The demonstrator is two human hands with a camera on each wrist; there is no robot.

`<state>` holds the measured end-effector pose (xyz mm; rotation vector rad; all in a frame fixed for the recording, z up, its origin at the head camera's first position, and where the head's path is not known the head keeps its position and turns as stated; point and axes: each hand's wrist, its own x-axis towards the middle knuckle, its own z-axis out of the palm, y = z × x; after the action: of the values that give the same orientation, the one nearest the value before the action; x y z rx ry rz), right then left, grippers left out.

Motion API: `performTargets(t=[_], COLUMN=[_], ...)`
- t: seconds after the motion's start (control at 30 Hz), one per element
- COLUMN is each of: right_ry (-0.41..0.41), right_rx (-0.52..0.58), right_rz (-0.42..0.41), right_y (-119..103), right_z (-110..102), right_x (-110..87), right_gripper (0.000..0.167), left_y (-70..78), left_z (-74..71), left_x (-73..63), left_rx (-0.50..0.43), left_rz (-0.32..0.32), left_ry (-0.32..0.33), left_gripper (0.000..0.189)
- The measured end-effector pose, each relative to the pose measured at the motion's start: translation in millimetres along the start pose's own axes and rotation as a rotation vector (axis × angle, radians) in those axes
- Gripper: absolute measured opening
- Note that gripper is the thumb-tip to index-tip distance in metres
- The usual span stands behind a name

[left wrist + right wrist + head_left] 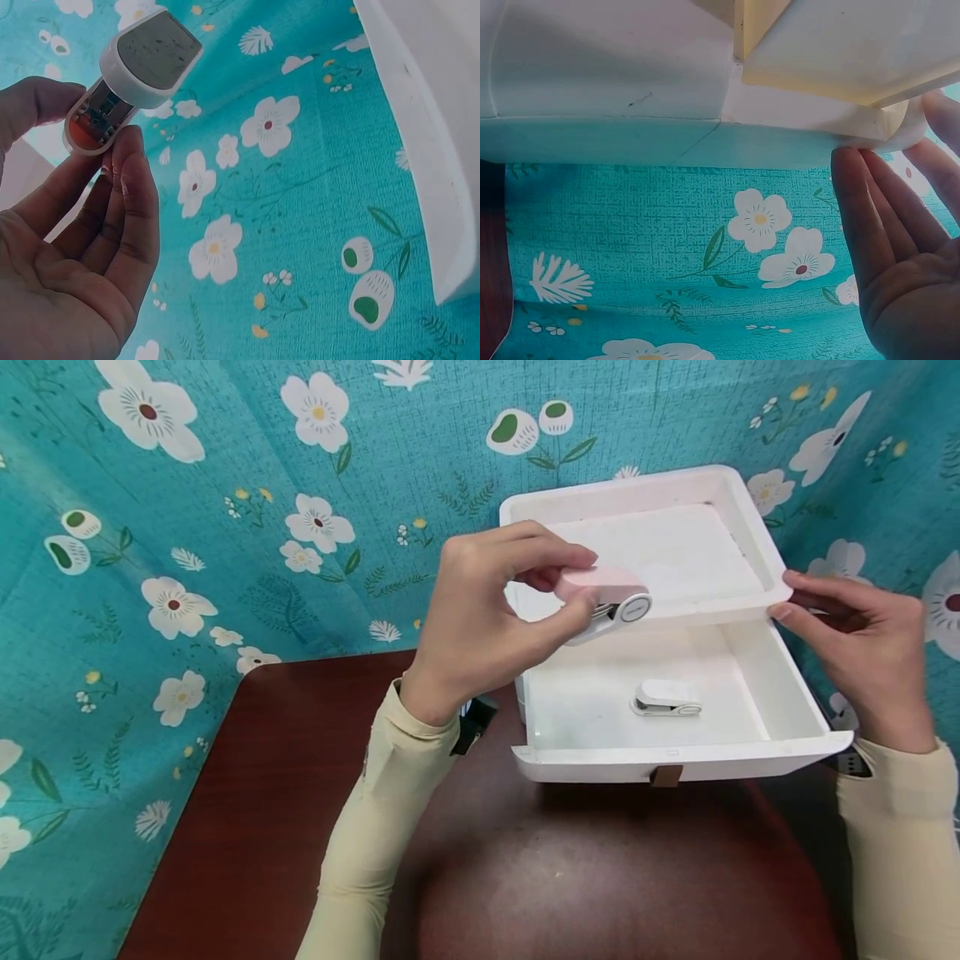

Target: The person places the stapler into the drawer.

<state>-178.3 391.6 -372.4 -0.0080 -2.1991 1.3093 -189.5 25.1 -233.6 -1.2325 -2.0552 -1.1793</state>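
Observation:
My left hand (pixel 480 627) pinches a pink-and-white stapler (pixel 611 582) between thumb and fingers, in the air above the white drawer unit. In the left wrist view the underside of this stapler (pixel 154 60) shows, with its grey base pad and metal inner parts. A second, white stapler (pixel 666 696) lies inside the pulled-out drawer (pixel 600 767). At the unit's right side, my right hand (pixel 873 647) grips the front right corner of the raised-rim top (pixel 637 483), thumb and fingertips on the edge. The right wrist view shows the fingertips against that white corner.
The white unit stands on a dark red-brown table (pixel 300 760) near a teal flowered cloth (pixel 247 485) that hangs behind and to the sides. A small brown pull tab (pixel 666 776) sits on the drawer's front.

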Motion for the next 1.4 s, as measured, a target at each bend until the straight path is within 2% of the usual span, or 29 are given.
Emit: performTargets(t=[0.3,0.53,0.83,0.97,1.17,1.27,1.4], right_ry=[0.018,0.009,0.005,-0.001,-0.007,-0.007,-0.011], right_rx=[-0.001,0.037,0.036,0.046,0.044,0.040,0.046], right_rz=[0.009,0.020,0.015,0.012,0.015,0.014,0.014], right_y=[-2,-1,-1,-1,0,0,0], right_z=[0,0,2,2,1,1,0], right_x=[1.1,2.8,2.1,3.5,2.7,1.1,-0.2], right_gripper=[0.039,0.040,0.039,0.039,0.040,0.040,0.040], left_y=[4.5,4.1,1.6,-0.7,-0.1,0.6,-0.5], left_z=[16.2,34.3,50.6,55.4,63.2,69.4,78.1], left_x=[12.5,20.3,28.0,31.5,40.2,43.7,45.4], left_rx=[0.001,0.006,0.069,0.106,0.176,0.223,0.244], left_rz=[-0.030,-0.080,-0.058,-0.067,-0.132,-0.142,-0.157], left_ry=[-0.085,-0.188,-0.248,-0.288,-0.407,-0.478,-0.540], left_gripper=[0.019,0.022,0.023,0.023,0.026,0.028,0.028])
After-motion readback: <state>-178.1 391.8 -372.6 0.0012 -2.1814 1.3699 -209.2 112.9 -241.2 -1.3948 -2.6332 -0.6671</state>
